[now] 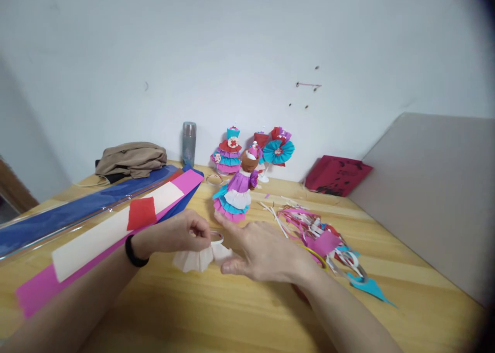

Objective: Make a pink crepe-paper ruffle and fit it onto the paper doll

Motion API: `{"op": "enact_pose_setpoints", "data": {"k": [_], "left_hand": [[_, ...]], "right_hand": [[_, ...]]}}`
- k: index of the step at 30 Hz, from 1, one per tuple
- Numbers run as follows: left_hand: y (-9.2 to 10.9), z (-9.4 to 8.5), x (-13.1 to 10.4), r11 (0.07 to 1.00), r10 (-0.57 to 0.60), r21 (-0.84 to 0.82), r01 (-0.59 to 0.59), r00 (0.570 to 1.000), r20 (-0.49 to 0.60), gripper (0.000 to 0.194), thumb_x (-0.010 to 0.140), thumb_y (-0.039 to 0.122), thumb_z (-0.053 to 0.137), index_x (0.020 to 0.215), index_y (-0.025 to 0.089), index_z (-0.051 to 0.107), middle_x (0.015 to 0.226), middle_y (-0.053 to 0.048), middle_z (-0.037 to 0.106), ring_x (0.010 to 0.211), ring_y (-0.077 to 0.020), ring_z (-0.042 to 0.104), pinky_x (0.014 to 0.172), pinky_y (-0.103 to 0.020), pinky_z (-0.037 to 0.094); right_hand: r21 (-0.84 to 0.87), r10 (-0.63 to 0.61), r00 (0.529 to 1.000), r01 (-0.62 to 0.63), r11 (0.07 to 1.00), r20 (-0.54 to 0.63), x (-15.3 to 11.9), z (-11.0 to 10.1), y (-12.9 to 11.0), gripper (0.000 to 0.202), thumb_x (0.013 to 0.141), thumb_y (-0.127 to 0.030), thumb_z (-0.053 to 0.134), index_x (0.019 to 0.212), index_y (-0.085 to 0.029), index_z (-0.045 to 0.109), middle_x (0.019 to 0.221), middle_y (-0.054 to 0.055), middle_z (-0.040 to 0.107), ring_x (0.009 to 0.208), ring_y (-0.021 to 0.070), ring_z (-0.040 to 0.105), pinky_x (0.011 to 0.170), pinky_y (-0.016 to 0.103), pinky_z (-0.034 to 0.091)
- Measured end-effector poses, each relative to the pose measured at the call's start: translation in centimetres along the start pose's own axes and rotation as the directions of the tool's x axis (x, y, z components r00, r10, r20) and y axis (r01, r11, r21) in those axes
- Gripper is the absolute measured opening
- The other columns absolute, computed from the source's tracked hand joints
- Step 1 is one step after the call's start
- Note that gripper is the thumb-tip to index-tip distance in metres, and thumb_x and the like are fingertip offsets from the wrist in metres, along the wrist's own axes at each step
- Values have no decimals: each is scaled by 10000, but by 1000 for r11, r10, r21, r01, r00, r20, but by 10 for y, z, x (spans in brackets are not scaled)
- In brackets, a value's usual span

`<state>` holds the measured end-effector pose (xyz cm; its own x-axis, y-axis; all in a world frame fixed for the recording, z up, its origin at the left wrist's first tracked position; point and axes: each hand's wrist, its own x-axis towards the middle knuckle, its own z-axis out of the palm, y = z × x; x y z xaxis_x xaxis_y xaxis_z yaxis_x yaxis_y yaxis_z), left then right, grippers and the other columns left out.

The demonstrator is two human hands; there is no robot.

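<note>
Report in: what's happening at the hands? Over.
Left hand curled at pale paper; right hand open at its edge. White ring between hands. Doll just beyond, scraps to the right.

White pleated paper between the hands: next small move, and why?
Probably close the right hand gently on the right end of the white pleated paper. The left hand appears to pinch its upper edge, while the right thumb is near that right end and the forefinger is spread away. A second grip would likely steady it.
</note>
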<state>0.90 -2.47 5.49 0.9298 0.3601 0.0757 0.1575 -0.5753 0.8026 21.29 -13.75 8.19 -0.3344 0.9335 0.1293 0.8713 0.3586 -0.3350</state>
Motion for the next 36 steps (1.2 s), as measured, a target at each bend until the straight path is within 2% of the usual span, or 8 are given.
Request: {"op": "enact_pose_setpoints", "data": {"k": [2, 3, 6, 7, 9, 13, 21, 36], "left_hand": [[3, -2, -2, 1000, 20, -4, -20, 1000, -8, 195, 772, 198, 557, 591, 127, 576, 588, 22, 512, 564, -70, 427, 502, -157, 337], [5, -3, -3, 999, 33, -7, -33, 999, -8, 189, 774, 205, 572, 604, 125, 592, 606, 10, 538, 573, -74, 446, 507, -156, 352], [6, -3, -3, 998, 67, -14, -67, 998, -4, 175, 774, 203, 596, 621, 119, 613, 633, -19, 585, 605, -91, 495, 538, -161, 399], [5, -2, -3, 996, 84, -16, -84, 996, -4, 185, 779, 211, 599, 618, 121, 609, 623, -18, 584, 601, -92, 495, 538, -162, 405], [3, 0, -1, 993, 120, -24, -120, 993, -2, 213, 799, 234, 601, 612, 131, 596, 601, -6, 573, 582, -89, 484, 546, -167, 421], [2, 3, -1, 989, 145, -25, -144, 989, 3, 263, 834, 253, 575, 601, 132, 569, 593, 4, 556, 577, -79, 483, 641, -181, 465], [4, 2, 2, 986, 156, -60, -153, 987, 37, 271, 829, 299, 622, 625, 120, 611, 601, -6, 586, 583, -85, 504, 602, -176, 440], [-1, 7, 4, 987, 106, -133, -95, 991, 83, 256, 838, 271, 596, 633, 120, 619, 597, 3, 576, 586, -83, 494, 716, -227, 515]], "right_hand": [[43, 72, 981, -65, 997, -181, 2, -14, 12, 303, 744, -552, 686, 948, -329, 705, 537, 34, 597, 506, 224, 521, 479, 326, 267], [94, 138, 922, -111, 989, -363, 6, -25, 19, 236, 808, -518, 631, 751, -293, 677, 512, 25, 575, 475, 205, 496, 478, 325, 274], [183, 183, 522, -52, 982, -833, 29, -70, 42, 248, 804, -379, 633, 608, -231, 601, 549, 7, 566, 522, 165, 493, 531, 313, 342], [174, 165, 475, -25, 984, -865, 40, -84, 49, 189, 776, -340, 647, 635, -215, 627, 570, 5, 581, 548, 158, 507, 552, 308, 355], [168, 166, 507, -42, 985, -846, 63, -108, 59, 129, 753, -302, 658, 709, -185, 689, 587, 8, 601, 573, 153, 518, 581, 308, 367], [62, 205, 681, -228, 972, -703, 100, -122, 67, 211, 703, -301, 745, 568, -171, 648, 477, 2, 514, 527, 146, 469, 610, 336, 369], [-19, 228, 785, -292, 956, -576, 109, -123, 69, 242, 747, -292, 708, 618, -95, 653, 557, 27, 607, 585, 91, 498, 627, 293, 360], [15, 218, 800, -252, 967, -559, 103, -124, 64, 172, 730, -194, 702, 780, -33, 737, 632, 26, 665, 590, 47, 489, 624, 255, 355]]}}
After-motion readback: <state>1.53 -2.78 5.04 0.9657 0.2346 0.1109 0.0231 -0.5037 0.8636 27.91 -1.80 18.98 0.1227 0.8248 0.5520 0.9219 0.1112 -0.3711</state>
